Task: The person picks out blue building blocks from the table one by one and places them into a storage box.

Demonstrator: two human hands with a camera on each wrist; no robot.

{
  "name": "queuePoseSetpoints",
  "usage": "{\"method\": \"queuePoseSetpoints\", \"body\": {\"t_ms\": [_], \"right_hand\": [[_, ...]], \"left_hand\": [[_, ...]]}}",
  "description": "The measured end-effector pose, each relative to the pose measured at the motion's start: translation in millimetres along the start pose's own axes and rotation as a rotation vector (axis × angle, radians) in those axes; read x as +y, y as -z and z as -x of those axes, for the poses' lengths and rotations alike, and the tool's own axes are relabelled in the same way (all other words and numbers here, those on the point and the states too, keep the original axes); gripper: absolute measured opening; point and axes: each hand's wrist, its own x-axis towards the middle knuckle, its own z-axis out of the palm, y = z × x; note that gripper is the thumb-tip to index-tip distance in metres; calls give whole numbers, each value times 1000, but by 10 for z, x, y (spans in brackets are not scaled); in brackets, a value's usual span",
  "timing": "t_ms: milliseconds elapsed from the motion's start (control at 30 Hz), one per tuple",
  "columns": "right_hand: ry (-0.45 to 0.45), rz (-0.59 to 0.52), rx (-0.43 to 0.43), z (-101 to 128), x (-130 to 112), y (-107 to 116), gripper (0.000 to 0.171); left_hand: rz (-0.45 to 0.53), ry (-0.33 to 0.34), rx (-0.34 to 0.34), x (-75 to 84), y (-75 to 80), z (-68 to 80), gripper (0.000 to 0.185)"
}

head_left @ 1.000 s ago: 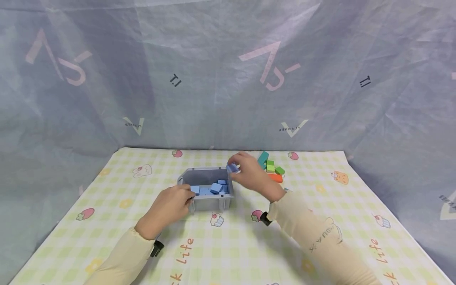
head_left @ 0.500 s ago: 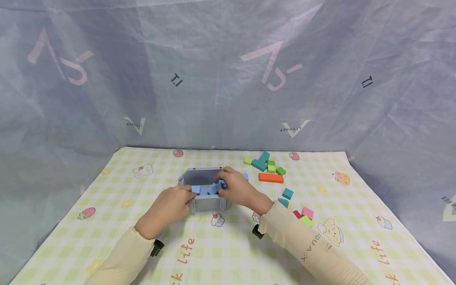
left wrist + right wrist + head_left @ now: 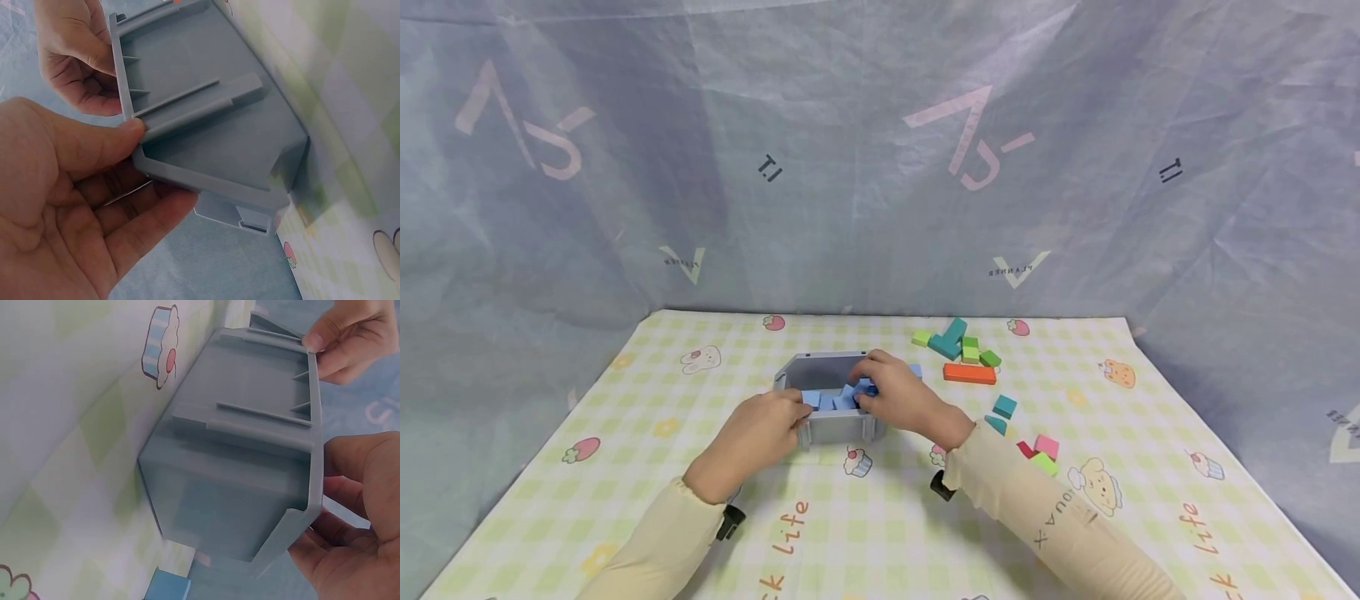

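Observation:
A grey-blue plastic bin [image 3: 838, 429] stands on the tablecloth, with several blue blocks [image 3: 827, 402] inside. My left hand [image 3: 765, 427] pinches the bin's near left corner; in the left wrist view the thumb lies on the outer rim and fingers curl under and behind it. My right hand [image 3: 898, 393] reaches over the bin's right side, its fingers down among the blue blocks. In the right wrist view the right hand's [image 3: 359, 512] fingertips are hidden behind the bin wall, so whether they hold a block cannot be told.
A blue block [image 3: 167, 586] lies outside, beside the bin's right end. Further right are an orange bar [image 3: 970, 374], teal blocks [image 3: 951, 342], green blocks [image 3: 971, 350] and a pink block [image 3: 1047, 447]. A hanging cloth [image 3: 880, 167] closes off the table's back.
A second ago my right hand held a blue block above the bin's right edge; it has since moved left and down into the bin. Blue blocks there have shifted. The left hand stays put.

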Motion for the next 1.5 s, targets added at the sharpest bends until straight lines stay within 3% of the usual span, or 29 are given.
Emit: {"method": "queuePoseSetpoints", "body": {"t_ms": [300, 533, 800, 933, 1100, 1300, 1500], "right_hand": [[15, -20, 107, -33, 98, 135, 23], [-87, -66, 234, -42, 329, 243, 26], [-181, -32, 287, -26, 691, 214, 26], [-248, -50, 267, -8, 849, 186, 26], [-304, -25, 182, -14, 973, 120, 32], [-356, 53, 55, -102, 1004, -13, 42], [-383, 88, 21, -157, 1009, -97, 44]], "left_hand": [[9, 16, -20, -8, -7, 6, 14], [15, 24, -27, -11, 6, 12, 14], [29, 33, -36, -26, -3, 26, 14], [30, 30, -27, -27, 1, 31, 14], [33, 33, -23, -20, 11, 34, 13], [41, 33, -31, -7, 16, 28, 13], [43, 24, -27, 1, 18, 11, 15]]}}
